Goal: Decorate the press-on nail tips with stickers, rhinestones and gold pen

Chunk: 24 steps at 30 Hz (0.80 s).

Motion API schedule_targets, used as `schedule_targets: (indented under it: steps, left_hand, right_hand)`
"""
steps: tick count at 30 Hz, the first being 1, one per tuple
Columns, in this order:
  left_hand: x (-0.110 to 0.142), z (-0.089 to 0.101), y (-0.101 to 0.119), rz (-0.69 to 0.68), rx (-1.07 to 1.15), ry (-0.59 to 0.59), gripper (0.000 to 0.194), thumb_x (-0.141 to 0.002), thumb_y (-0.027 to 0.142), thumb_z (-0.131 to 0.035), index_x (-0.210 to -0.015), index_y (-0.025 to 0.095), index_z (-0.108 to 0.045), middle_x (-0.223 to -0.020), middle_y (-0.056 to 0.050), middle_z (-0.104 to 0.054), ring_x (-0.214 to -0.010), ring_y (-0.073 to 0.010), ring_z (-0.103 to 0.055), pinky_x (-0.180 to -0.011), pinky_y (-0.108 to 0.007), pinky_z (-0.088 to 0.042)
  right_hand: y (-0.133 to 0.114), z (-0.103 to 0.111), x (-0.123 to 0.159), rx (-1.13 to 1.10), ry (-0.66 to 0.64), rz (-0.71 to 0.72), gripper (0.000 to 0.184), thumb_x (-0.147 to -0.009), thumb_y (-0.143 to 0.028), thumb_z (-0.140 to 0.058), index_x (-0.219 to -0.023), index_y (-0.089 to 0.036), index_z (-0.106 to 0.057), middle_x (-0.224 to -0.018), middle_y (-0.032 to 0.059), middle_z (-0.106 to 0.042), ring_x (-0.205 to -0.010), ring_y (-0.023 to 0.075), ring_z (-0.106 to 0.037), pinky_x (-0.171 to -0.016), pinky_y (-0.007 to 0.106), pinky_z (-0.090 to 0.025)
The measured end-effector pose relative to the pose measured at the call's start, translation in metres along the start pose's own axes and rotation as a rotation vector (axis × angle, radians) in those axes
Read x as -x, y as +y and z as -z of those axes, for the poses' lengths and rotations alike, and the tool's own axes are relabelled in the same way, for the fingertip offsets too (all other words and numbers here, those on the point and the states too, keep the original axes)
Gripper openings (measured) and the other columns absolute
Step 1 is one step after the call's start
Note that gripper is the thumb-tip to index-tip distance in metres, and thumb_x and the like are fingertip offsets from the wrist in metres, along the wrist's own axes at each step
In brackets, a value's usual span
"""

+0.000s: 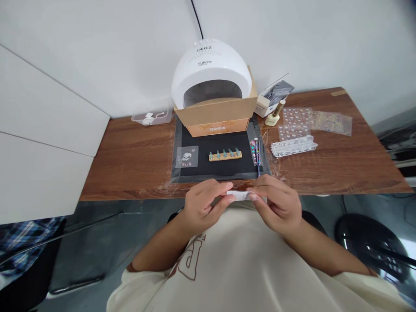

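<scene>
My left hand [204, 204] and my right hand [278, 203] meet at the table's front edge, close to my body. Between them they stretch a small white strip [239, 196], one end pinched in each hand. Whether it is paper or cloth I cannot tell. Just beyond, on a black mat [201, 171], lies a wooden stand [225, 157] bearing several blue-green false nails [231, 152]. Left of the stand is a clear sheet [192, 161] with small gems. On its right are a sheet of coloured rhinestones [253, 151] and a thin dark-blue tool [258, 160].
A white nail lamp [212, 65] sits on a cardboard box [224, 108] at the back. To the right stand a nail polish bottle [273, 117], sticker sheets [295, 119] and a clear case [294, 146]. A plastic tray [156, 118] is at the back left.
</scene>
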State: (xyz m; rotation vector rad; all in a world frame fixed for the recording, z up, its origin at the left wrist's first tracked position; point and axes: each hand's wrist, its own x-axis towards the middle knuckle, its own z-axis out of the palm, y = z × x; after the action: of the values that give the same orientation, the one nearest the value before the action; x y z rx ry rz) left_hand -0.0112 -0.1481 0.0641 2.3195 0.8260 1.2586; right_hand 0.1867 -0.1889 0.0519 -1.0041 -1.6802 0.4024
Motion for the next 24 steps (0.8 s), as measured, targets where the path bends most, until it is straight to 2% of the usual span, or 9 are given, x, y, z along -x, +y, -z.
schedule_targets:
  steps: [4, 9, 15, 20, 24]
  left_hand:
    - [-0.0004, 0.0004, -0.0012, -0.023, 0.05, -0.033, 0.015, -0.089, 0.021, -0.068, -0.103, 0.017, -0.064, -0.075, -0.001, -0.07, -0.061, -0.0087, -0.06, -0.058, -0.019, -0.051]
    - [0.0006, 0.0028, -0.0032, -0.071, 0.125, -0.145, 0.017, -0.09, 0.015, -0.065, -0.107, 0.018, -0.064, -0.077, -0.002, -0.07, -0.066, -0.0099, -0.062, -0.063, -0.02, -0.052]
    - [-0.0003, 0.008, -0.0034, -0.05, 0.184, -0.247, 0.022, -0.088, 0.013, -0.066, -0.11, 0.016, -0.064, -0.081, -0.003, -0.07, -0.069, -0.0104, -0.061, -0.065, -0.021, -0.052]
    - [0.0, 0.0085, -0.0025, -0.047, 0.229, -0.273, 0.02, -0.089, 0.013, -0.065, -0.108, 0.018, -0.065, -0.078, -0.001, -0.067, -0.066, -0.0096, -0.058, -0.063, -0.02, -0.049]
    - [0.0019, 0.0076, -0.003, -0.062, 0.212, -0.28, 0.018, -0.089, 0.012, -0.063, -0.107, 0.018, -0.064, -0.082, -0.003, -0.068, -0.069, -0.0104, -0.058, -0.064, -0.022, -0.048]
  right_hand:
    - [-0.0003, 0.0009, 0.002, 0.02, 0.002, 0.016, 0.016, -0.083, -0.005, -0.061, -0.09, -0.019, -0.066, -0.07, 0.0037, -0.065, -0.062, 0.0143, -0.059, -0.057, 0.029, -0.048]
    - [-0.001, 0.0027, 0.0033, 0.022, -0.003, 0.052, 0.018, -0.083, -0.005, -0.062, -0.094, -0.018, -0.066, -0.074, 0.0049, -0.067, -0.063, 0.0144, -0.058, -0.058, 0.03, -0.049]
    - [0.0004, 0.0023, 0.0044, 0.012, -0.001, 0.054, 0.017, -0.083, -0.007, -0.061, -0.093, -0.019, -0.067, -0.072, 0.0039, -0.064, -0.063, 0.0153, -0.058, -0.058, 0.031, -0.048]
    - [0.0029, 0.0003, 0.0079, -0.027, -0.015, 0.03, 0.018, -0.085, -0.008, -0.059, -0.097, -0.02, -0.066, -0.074, 0.0038, -0.064, -0.064, 0.0157, -0.059, -0.059, 0.032, -0.049]
    - [0.0024, 0.0002, 0.0086, -0.028, -0.012, 0.067, 0.019, -0.086, -0.009, -0.057, -0.1, -0.019, -0.065, -0.074, 0.0044, -0.063, -0.066, 0.0164, -0.058, -0.059, 0.033, -0.049]
